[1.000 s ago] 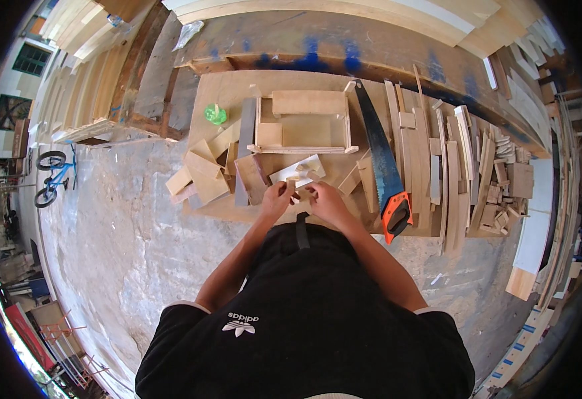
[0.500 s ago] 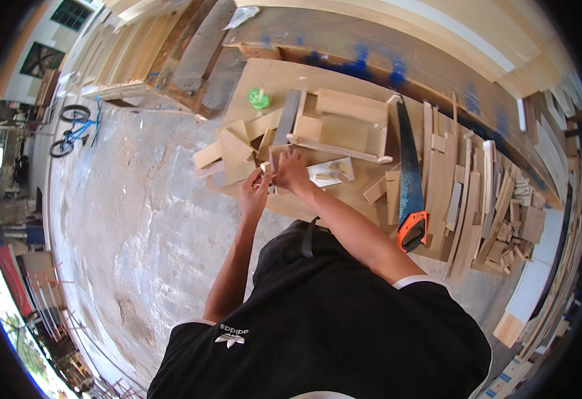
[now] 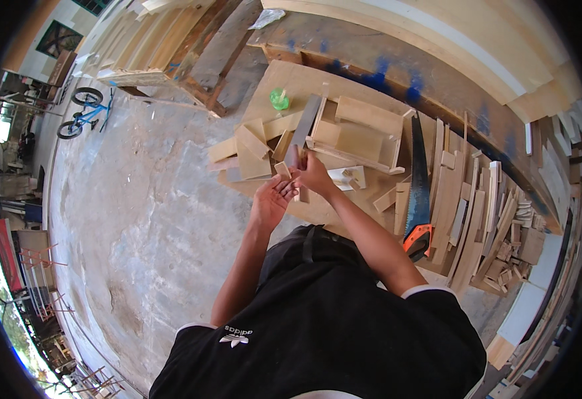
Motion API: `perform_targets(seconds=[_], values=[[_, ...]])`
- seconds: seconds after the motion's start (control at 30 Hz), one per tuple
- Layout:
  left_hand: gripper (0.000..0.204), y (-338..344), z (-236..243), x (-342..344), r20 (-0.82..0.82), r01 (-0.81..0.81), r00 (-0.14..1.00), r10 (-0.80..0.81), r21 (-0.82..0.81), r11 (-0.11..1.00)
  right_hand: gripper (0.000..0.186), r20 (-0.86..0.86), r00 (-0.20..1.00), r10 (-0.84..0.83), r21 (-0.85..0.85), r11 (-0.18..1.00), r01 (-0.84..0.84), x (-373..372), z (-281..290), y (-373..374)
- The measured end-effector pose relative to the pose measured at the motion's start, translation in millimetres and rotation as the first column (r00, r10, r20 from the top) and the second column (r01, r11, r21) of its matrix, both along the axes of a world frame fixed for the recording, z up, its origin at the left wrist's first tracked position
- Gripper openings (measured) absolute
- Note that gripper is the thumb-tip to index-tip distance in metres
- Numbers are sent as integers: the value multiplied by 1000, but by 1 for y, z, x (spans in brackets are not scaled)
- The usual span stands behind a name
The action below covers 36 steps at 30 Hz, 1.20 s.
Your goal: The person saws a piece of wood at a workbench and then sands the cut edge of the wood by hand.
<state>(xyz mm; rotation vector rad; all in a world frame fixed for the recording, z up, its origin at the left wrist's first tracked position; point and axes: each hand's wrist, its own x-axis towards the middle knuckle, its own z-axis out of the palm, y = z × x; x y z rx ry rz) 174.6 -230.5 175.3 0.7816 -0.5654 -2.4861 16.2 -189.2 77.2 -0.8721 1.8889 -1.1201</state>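
Observation:
My left hand (image 3: 274,198) is turned partly palm up, fingers curled at a small pale wood block (image 3: 282,171), which it grips by the fingertips. My right hand (image 3: 314,174) is just right of it, bent closed over a reddish-brown piece (image 3: 295,154); what exactly it grips is hidden. Both are over a plywood worktop (image 3: 271,81) with loose offcuts (image 3: 251,143) to the left. Beyond my right hand sits an open wooden frame (image 3: 364,110). A white sheet (image 3: 337,178) with small pieces lies under it, and a hand saw (image 3: 416,199) with an orange handle lies further right.
A green plastic object (image 3: 279,98) stands at the worktop's back left. Long strips and small blocks (image 3: 470,233) fill the right side. A paint-stained bench (image 3: 344,50) runs behind, stacked boards (image 3: 141,46) stand back left, and a blue bicycle (image 3: 88,113) is at far left.
My hands have moved from the white sheet leftward and forward to the reddish-brown piece and offcuts. My left palm has turned more upward. The whole view has rotated and shifted.

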Motion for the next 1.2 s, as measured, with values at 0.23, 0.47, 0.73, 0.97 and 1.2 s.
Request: perform_targets(seconds=[0.23, 0.47, 0.73, 0.97, 1.2], values=[[21, 9, -9, -17, -3, 46, 999, -47, -165, 985, 51, 919, 369, 136, -226, 951, 213, -27, 90, 122], [18, 29, -4, -58, 14, 331, 938, -346, -325, 886, 64, 839, 539, -77, -200, 877, 437, -19, 128, 179], [31, 66, 32, -88, 455, 534, 833, -314, -810, 243, 50, 460, 786, -413, -220, 805, 551, -18, 146, 196], [35, 85, 45, -105, 463, 531, 828, -316, -828, 181, 48, 519, 591, -618, -199, 585, 786, -37, 136, 210], [32, 117, 54, -103, 543, 631, 760, -358, -749, 203, 46, 276, 763, -584, -276, 713, 645, -41, 118, 242]])
